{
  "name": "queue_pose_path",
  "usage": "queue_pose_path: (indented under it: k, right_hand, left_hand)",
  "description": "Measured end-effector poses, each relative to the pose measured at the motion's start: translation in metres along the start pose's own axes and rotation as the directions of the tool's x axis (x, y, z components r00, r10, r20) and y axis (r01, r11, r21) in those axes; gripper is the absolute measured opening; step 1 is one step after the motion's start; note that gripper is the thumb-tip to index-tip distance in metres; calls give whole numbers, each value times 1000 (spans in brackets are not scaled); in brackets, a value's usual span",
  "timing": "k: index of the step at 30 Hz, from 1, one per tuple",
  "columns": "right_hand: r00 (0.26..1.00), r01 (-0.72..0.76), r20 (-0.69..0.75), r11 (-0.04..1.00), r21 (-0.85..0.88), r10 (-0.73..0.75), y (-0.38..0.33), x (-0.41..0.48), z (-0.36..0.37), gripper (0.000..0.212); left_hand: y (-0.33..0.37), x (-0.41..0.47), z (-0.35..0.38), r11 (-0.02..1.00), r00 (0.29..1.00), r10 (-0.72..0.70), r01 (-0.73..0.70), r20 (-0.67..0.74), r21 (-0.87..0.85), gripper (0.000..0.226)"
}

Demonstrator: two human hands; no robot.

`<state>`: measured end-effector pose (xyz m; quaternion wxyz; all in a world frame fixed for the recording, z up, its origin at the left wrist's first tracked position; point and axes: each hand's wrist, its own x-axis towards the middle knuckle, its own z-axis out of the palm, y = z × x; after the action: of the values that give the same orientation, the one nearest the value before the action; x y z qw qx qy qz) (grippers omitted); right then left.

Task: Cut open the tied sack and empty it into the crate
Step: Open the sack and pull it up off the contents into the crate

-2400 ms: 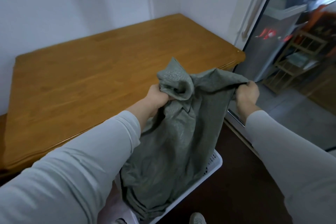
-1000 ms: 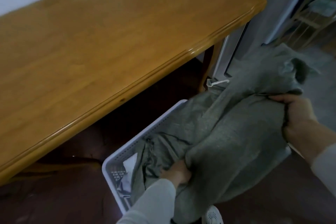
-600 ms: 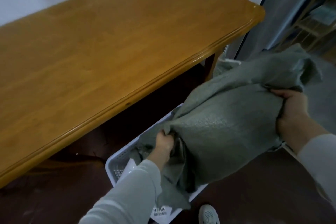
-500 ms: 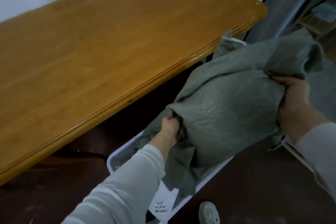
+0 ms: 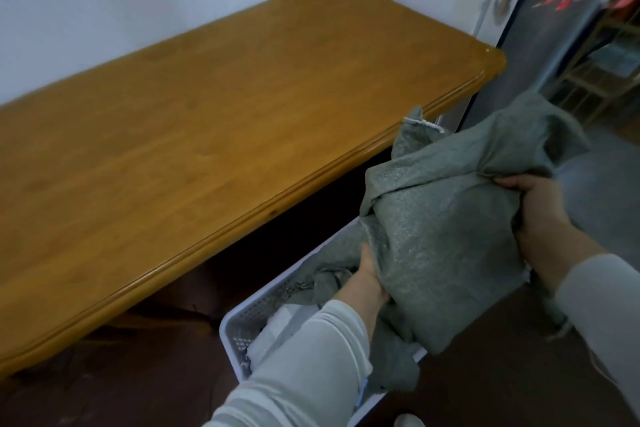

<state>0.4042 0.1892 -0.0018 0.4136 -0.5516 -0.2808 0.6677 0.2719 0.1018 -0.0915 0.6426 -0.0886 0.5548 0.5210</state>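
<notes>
A limp grey-green woven sack (image 5: 446,218) hangs bunched over a white perforated plastic crate (image 5: 242,326) on the dark floor. My left hand (image 5: 369,279) grips the sack's lower folds just above the crate. My right hand (image 5: 535,206) clutches the upper end, raised to the right. A frayed white edge (image 5: 424,124) shows at the sack's top. White packets (image 5: 277,329) lie inside the crate, partly hidden by the sack and my left sleeve.
A long wooden table (image 5: 207,135) runs along the white wall on the left, its edge just above the crate. A glass door (image 5: 568,28) stands at right. The toe of a white shoe (image 5: 408,421) shows at the bottom.
My left hand has dropped lower into the sack's folds by the crate. The sack has bunched up more between both hands. The view has tilted up a little.
</notes>
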Motion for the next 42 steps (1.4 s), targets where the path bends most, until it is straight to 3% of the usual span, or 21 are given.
queue_pose_path:
  k: [3, 7, 11, 15, 17, 19, 22, 24, 26, 28, 29, 30, 33, 35, 36, 37, 38, 39, 40, 41, 42]
  right_hand:
    - [1000, -1, -16, 1000, -17, 1, -10, -10, 0, 20]
    - [999, 29, -44, 997, -67, -32, -24, -23, 0, 17]
    - [1000, 5, 5, 992, -122, -4, -28, -47, 1, 19]
    - [996, 87, 27, 996, -13, -86, -55, -57, 8, 20]
    - [996, 91, 25, 994, -57, -89, -57, -56, 11, 22]
    - [999, 49, 23, 975, -215, -45, -44, -52, 10, 33]
    - [999, -35, 14, 895, -445, 46, -16, -51, 7, 39]
    - [995, -65, 24, 842, -535, 92, -1, -55, 11, 43]
    - [991, -39, 81, 804, -593, 108, 12, -58, 21, 49]
    - [981, -17, 145, 794, -608, 131, 23, -62, 35, 63]
    - [969, -18, 186, 801, -598, 161, 28, -66, 44, 64]
    - [952, -31, 231, 819, -573, 198, 31, -74, 52, 60]
    - [891, -58, 360, 856, -513, 276, 42, -89, 60, 35]
    - [831, 35, 491, 855, -518, 264, 49, -87, 48, 47]
    - [823, 162, 532, 815, -556, 199, 52, -84, 40, 64]
    - [841, 333, 533, 686, -647, 95, 53, -79, 31, 82]
    - [859, 454, 511, 461, -763, -1, 55, -74, 20, 97]
    - [869, 492, 492, 225, -841, -56, 59, -67, 7, 112]
    - [891, 453, 450, 57, -890, -54, 64, -60, -6, 124]
    - [921, 388, 388, -29, -921, -24, 70, -53, -16, 132]
    - [948, 319, 318, -26, -947, 30, 75, -45, -24, 133]
  left_hand:
    - [8, -11, 0, 1000, 999, -10, 10, 38, 19, 51]
    - [19, -22, -8, 986, 991, 127, -131, 47, 102, 50]
    - [24, -50, -26, 937, 979, 167, -193, 113, 291, 11]
    - [49, -66, -33, 896, 947, 233, -298, 221, 331, 11]
    - [48, -71, -41, 901, 956, 243, -285, 163, 327, 8]
    - [42, -73, -59, 850, 967, 253, -236, 29, 471, 8]
    - [42, -79, -88, 713, 988, 151, -85, -34, 696, 56]
    - [54, -92, -95, 742, 998, 41, -61, 45, 667, 80]
    - [67, -98, -96, 706, 987, 40, -136, 153, 695, 106]
    - [68, -101, -87, 551, 961, 102, -271, 258, 789, 142]
    - [63, -102, -79, 477, 939, 156, -344, 307, 809, 149]
    - [54, -102, -71, 462, 915, 233, -402, 329, 791, 142]
    - [42, -102, -64, 608, 844, 497, -506, 204, 612, 72]
    - [48, -98, -76, 676, 843, 519, -505, 140, 536, 58]
    - [53, -98, -83, 712, 864, 492, -471, 109, 522, 58]
    - [58, -98, -89, 745, 885, 459, -433, 81, 507, 60]
    - [63, -100, -95, 772, 900, 433, -403, 58, 491, 62]
    - [65, -103, -100, 792, 911, 411, -382, 48, 475, 63]
    - [66, -106, -104, 803, 919, 390, -365, 46, 471, 62]
    - [67, -110, -106, 809, 927, 372, -349, 47, 473, 60]
    - [68, -113, -108, 816, 936, 348, -328, 48, 476, 59]
